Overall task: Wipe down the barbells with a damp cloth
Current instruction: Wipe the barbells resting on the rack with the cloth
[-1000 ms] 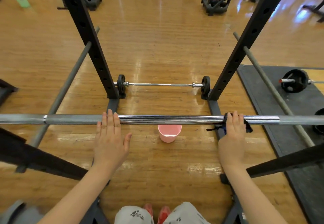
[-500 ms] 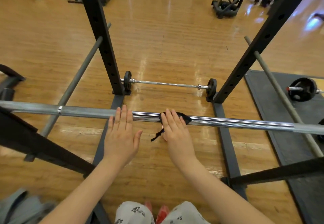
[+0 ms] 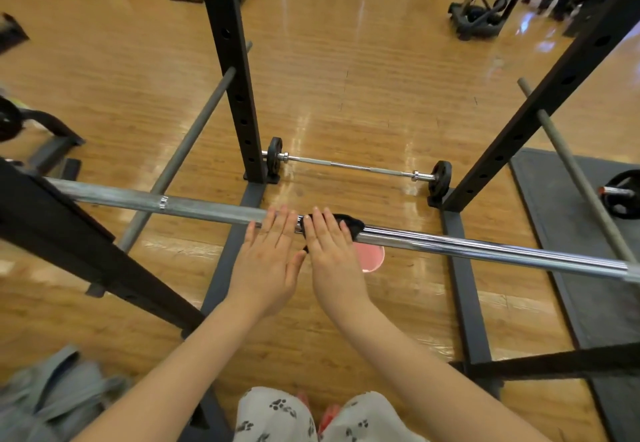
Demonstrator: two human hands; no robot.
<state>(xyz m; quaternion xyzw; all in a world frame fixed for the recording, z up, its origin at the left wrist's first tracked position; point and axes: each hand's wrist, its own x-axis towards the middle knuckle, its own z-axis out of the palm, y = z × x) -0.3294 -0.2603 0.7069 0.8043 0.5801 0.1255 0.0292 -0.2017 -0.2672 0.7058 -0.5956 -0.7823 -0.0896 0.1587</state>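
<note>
Gym floor [image 3: 346, 71], glossy wood planks, with a dark rubber mat [image 3: 561, 234] at right. Black rack uprights [image 3: 228, 61] rise left and right of centre.

Barbell [image 3: 485, 246] lies racked across the view, running from upper left down to lower right; chrome shaft right of the hands, duller grey sleeve to the left.

Left hand [image 3: 268, 261]: flat, fingers straight and together, fingertips resting on top of the bar; grasps nothing.

Right hand [image 3: 332, 258]: just beside the left, nearly touching it. Fingers extended, pressing a black cloth [image 3: 349, 225] down onto the shaft. Cloth drapes over the bar, showing past the fingertips, and a dark end hangs below the bar between the hands.

Pink bucket [image 3: 372, 258] on the floor under the bar, mostly hidden by the right hand.

Second barbell [image 3: 360, 166], small black plates at each end, lies on the floor between the far uprights. Another plate-loaded bar end [image 3: 623, 194] sits on the mat.
</note>
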